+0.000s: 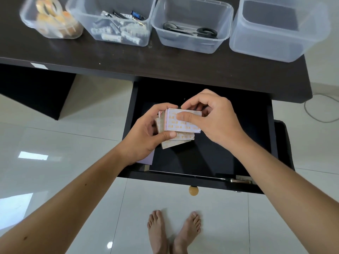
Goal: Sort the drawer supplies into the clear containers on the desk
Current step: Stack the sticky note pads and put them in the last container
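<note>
Bare feet [174, 233] nearest, below drawer [201, 158]. I see both grips closed on card stack [180, 128] over drawer: left hand [146, 132], right hand [212, 118]. Stack's long axis crosswise. Empty container [275, 33] beyond drawer, on worktop [128, 57]; right hand nearer.

Four containers stood in a row along the desk [128, 57], from ten o'clock to two o'clock of the open drawer [211, 153]. The leftmost container [33, 22] held tape rolls [49, 8], the second [113, 39] small supplies, the third [190, 46] scissors [190, 31]; the fourth [275, 44] sat rightmost (contents could not be told). Above the drawer, the left hand [146, 132] at nine o'clock and the right hand [214, 118] at three o'clock held a pad stack [179, 132] between them.
</note>
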Motion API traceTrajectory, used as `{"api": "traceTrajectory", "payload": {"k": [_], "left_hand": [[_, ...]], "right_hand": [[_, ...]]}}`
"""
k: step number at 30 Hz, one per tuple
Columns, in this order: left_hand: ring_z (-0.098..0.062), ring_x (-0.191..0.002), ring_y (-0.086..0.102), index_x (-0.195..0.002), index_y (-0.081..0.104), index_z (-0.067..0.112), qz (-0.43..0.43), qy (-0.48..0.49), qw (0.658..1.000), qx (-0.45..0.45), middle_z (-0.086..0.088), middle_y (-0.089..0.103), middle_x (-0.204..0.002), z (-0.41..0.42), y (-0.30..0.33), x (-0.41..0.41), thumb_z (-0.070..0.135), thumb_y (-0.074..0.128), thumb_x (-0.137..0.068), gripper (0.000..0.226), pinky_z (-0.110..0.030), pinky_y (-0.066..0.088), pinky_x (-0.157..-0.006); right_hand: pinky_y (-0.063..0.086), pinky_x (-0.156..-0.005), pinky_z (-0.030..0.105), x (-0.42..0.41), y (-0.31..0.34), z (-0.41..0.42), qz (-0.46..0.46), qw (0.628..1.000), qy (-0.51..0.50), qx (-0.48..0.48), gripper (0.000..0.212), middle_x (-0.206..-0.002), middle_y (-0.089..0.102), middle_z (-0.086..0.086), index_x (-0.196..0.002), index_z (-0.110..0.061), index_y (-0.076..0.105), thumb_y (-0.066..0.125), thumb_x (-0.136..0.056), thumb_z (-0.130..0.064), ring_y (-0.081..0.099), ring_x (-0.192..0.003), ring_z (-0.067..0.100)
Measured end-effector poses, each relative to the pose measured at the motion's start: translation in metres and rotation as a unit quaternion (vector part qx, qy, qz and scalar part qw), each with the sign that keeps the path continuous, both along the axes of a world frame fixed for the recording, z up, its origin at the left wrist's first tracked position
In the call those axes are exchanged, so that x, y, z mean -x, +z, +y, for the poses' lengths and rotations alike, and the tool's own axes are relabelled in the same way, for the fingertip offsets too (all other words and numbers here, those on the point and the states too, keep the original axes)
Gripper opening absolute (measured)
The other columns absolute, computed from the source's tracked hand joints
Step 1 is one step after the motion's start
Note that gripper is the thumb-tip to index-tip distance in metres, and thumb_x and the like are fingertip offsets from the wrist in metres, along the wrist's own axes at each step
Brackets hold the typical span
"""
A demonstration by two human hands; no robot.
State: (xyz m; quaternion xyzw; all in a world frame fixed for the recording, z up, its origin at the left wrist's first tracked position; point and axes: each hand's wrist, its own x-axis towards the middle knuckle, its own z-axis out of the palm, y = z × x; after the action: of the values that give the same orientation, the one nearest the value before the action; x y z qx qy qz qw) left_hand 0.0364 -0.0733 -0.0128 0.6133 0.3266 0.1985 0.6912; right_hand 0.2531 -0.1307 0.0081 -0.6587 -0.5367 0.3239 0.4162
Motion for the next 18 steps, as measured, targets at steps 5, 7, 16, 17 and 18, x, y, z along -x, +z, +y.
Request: {"api": "traceTrajectory", "payload": {"k": [5, 7, 16, 17, 18], "left_hand": [[-0.027, -0.128, 0.065, -0.136, 0.054, 0.032, -0.017, 0.018, 0.999, -0.022, -0.006, 0.066, -0.135, 0.018, 0.023, 0.035, 0.002, 0.073, -0.089, 0.059, -0.038, 0.061, -0.097], [-0.025, -0.124, 0.066, -0.135, 0.054, 0.031, -0.02, 0.039, 0.998, -0.045, -0.004, 0.068, -0.133, 0.028, 0.031, 0.049, 0.006, 0.074, -0.086, 0.058, -0.035, 0.059, -0.099], [-0.021, -0.122, 0.064, -0.133, 0.052, 0.024, -0.032, 0.087, 0.994, -0.059, -0.002, 0.065, -0.132, 0.047, 0.026, 0.082, 0.005, 0.075, -0.087, 0.055, -0.036, 0.057, -0.102], [-0.023, -0.123, 0.064, -0.134, 0.051, 0.023, -0.032, 0.085, 0.994, -0.059, -0.005, 0.064, -0.134, 0.047, 0.025, 0.082, 0.005, 0.075, -0.087, 0.056, -0.037, 0.057, -0.102], [-0.024, -0.123, 0.064, -0.135, 0.05, 0.022, -0.032, 0.084, 0.994, -0.058, -0.006, 0.064, -0.134, 0.047, 0.024, 0.082, 0.006, 0.075, -0.086, 0.057, -0.038, 0.057, -0.103]], "right_hand": [[0.058, -0.082, 0.03, 0.009, 0.002, 0.005, 0.062, 0.998, -0.02, -0.008, 0.015, -0.102, 0.073, -0.013, -0.111, -0.023, 0.075, 0.066, -0.104, -0.034, 0.068, -0.093, 0.007], [0.057, -0.082, 0.028, 0.012, -0.007, 0.005, 0.038, 0.999, -0.007, 0.011, 0.018, -0.101, 0.072, -0.016, -0.116, -0.024, 0.073, 0.059, -0.109, -0.031, 0.067, -0.093, 0.006], [0.055, -0.079, 0.026, 0.057, -0.051, 0.025, -0.107, 0.957, 0.202, 0.176, 0.041, -0.107, 0.07, -0.009, -0.126, -0.027, 0.075, 0.086, -0.087, -0.038, 0.066, -0.09, 0.01], [0.053, -0.08, 0.027, 0.061, -0.055, 0.028, -0.124, 0.953, 0.208, 0.18, 0.05, -0.109, 0.068, -0.008, -0.131, -0.026, 0.072, 0.087, -0.086, -0.041, 0.064, -0.091, 0.011], [0.052, -0.082, 0.027, 0.064, -0.06, 0.03, -0.139, 0.951, 0.209, 0.181, 0.057, -0.112, 0.066, -0.006, -0.135, -0.025, 0.071, 0.087, -0.084, -0.044, 0.062, -0.092, 0.012]]}}
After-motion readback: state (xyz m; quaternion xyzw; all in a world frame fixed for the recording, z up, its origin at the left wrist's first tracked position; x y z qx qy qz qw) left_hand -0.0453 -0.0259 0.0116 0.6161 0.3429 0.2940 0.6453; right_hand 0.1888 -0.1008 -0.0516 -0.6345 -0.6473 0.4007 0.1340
